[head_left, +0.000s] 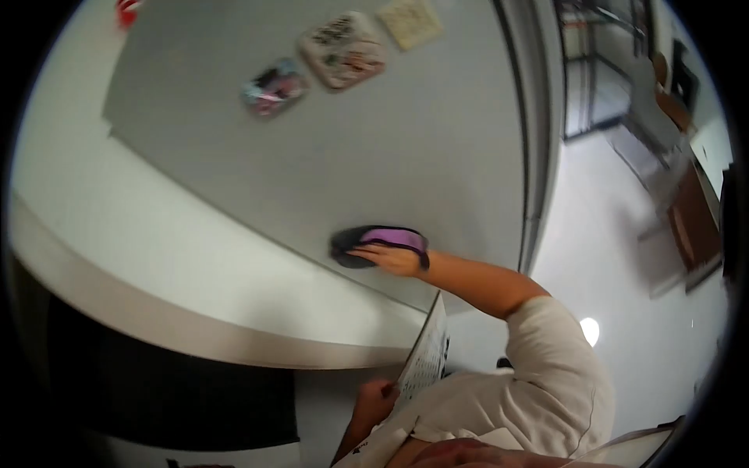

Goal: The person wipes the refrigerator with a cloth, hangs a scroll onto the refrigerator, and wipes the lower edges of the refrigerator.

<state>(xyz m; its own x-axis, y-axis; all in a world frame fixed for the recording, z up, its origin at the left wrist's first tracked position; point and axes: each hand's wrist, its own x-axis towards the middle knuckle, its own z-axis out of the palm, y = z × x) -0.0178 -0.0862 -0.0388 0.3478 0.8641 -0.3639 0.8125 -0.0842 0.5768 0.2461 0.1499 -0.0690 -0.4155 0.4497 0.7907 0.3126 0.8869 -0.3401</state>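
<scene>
My right hand (398, 260) rests on a dark grey and purple pouch-like item (396, 235) with black edging, its fingers closed along the item's near side. This item lies close to the lower edge of a broad grey surface (421, 148); its exact kind is unclear. Lower down, my left hand (378, 396) grips the edge of a thin board or sheet (425, 359) with dark print. The board is tilted and stands in front of my light shirt. Part of the left hand's fingers is hidden behind it.
On the grey surface lie a shiny packet (275, 87), a printed rounded container or packet (343, 51) and a pale yellow square (409, 22). A white curved ledge (234, 265) runs below. Brown-backed furniture (694, 214) and a metal frame (589, 86) stand at right.
</scene>
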